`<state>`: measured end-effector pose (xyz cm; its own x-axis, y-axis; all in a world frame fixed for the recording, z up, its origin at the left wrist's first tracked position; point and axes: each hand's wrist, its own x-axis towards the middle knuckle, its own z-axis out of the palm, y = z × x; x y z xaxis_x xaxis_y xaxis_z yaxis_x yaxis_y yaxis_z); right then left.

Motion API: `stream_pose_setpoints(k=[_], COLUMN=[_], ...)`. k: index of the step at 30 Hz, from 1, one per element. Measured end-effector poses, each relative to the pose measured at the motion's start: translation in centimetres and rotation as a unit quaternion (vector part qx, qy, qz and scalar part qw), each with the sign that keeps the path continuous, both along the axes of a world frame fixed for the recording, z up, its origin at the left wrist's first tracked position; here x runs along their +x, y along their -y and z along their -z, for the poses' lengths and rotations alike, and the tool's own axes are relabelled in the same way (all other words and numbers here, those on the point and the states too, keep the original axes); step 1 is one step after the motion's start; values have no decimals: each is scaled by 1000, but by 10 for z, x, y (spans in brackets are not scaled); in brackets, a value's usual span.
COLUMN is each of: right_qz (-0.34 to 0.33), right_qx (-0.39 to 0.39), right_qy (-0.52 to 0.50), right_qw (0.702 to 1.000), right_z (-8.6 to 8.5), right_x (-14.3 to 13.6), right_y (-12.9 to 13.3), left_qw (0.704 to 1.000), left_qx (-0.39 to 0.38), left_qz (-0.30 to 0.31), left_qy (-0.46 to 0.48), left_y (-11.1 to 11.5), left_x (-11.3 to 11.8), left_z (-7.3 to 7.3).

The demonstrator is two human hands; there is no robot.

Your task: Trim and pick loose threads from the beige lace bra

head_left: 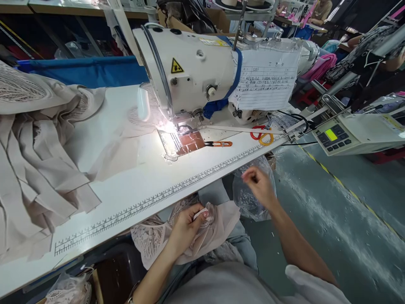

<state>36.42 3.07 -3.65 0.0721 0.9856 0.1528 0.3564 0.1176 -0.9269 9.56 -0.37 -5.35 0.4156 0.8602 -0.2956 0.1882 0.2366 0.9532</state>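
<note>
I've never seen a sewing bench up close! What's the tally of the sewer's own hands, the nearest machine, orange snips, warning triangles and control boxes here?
Hands (left hand, right hand): 2
Machine: 1
Snips: 1
Triangle: 1
Control box: 1
Total: 6

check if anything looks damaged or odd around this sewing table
The brown patch on the white table seems damaged: irregular pale lines cross it like cracks or creases. The floor at right has whitish streaks, perhaps wear.

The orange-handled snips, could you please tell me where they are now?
In the head view, the orange-handled snips lie on the white sewing table, right of the brown plate and left of the red and yellow loops.
</note>
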Motion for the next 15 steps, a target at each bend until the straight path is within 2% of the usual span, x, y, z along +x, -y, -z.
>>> stream_pose_setpoints(k=[2,4,6,10,13,15], right_qz=[-105,-198,-250,-275,-270,-254], right_qx=[-14,6,30,45,54,47], right_qy=[49,79,97,110,88,67], right_qw=[993,977,963,954,957,964], right_z=[3,7,10,10,6,4], right_x=[-26,-51,-66,-69,-63,-62], right_y=[13,23,28,26,20,16], left_qw=[1000,1000,999,999,998,996], left_qx=[5,16,31,48,51,83], left_qz=[1,3,3,-8,-13,-20], left_qy=[4,9,10,-18,-32,-39], left_y=[-1,-1,-1,0,-1,-2], left_x=[6,10,11,6,1,0], left_z=[-4,-7,-8,-6,-5,-6])
